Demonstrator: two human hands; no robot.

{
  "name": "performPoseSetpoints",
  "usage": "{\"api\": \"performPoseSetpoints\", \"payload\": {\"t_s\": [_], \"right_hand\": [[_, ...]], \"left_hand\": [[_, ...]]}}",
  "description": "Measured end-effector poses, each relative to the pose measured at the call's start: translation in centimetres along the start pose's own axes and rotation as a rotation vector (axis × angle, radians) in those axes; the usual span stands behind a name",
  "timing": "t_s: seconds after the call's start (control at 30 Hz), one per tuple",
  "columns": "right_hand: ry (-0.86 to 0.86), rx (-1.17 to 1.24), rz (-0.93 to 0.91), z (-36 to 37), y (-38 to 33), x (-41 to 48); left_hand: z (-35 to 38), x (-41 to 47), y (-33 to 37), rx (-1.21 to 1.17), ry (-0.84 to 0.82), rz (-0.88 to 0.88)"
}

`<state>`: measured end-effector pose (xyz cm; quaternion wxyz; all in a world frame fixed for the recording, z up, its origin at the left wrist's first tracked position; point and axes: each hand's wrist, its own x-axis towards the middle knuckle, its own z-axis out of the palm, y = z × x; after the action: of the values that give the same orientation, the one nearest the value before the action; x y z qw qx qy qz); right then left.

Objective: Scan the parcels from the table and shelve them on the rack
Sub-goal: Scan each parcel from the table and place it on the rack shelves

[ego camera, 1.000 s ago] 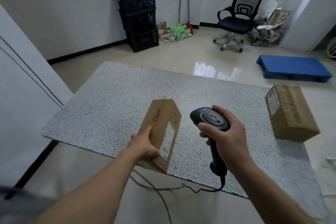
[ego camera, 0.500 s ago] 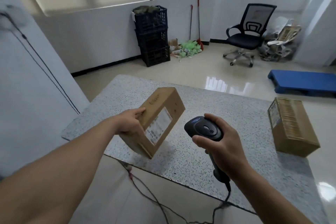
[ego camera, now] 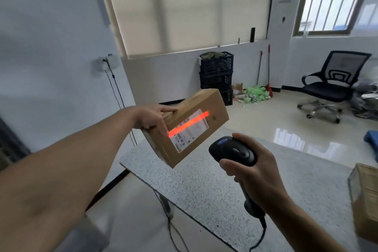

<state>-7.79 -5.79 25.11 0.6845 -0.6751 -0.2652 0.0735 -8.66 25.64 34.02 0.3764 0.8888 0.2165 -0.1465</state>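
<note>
My left hand (ego camera: 152, 117) grips a small brown cardboard parcel (ego camera: 212, 108) by its left end and holds it tilted in the air above the far left corner of the speckled grey table (ego camera: 204, 186). A white label on the parcel's near face carries a bright red scan line. My right hand (ego camera: 257, 176) grips a black handheld barcode scanner (ego camera: 233, 150), its head aimed at that label from just below and to the right. A second brown parcel (ego camera: 366, 202) lies at the table's right edge, cut off by the frame.
The scanner's cable (ego camera: 259, 239) hangs off the near table edge. Stacked dark crates (ego camera: 216, 75), brooms and green litter stand by the back wall. A black office chair (ego camera: 333, 86) sits at the right. A blue pallet (ego camera: 371, 141) shows at the far right.
My left hand has lifted the parcel off the table and turned its label toward the scanner. The red scan line now lies across the label. My view has tilted upward.
</note>
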Motion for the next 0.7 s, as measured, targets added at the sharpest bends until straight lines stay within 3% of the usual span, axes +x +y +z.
{"api": "performPoseSetpoints", "payload": {"t_s": [0.7], "right_hand": [[-0.132,-0.078,-0.134,3.8,-3.8,-0.6]], "left_hand": [[-4.7,-6.2,-2.3,0.01,0.104,-0.056]]}}
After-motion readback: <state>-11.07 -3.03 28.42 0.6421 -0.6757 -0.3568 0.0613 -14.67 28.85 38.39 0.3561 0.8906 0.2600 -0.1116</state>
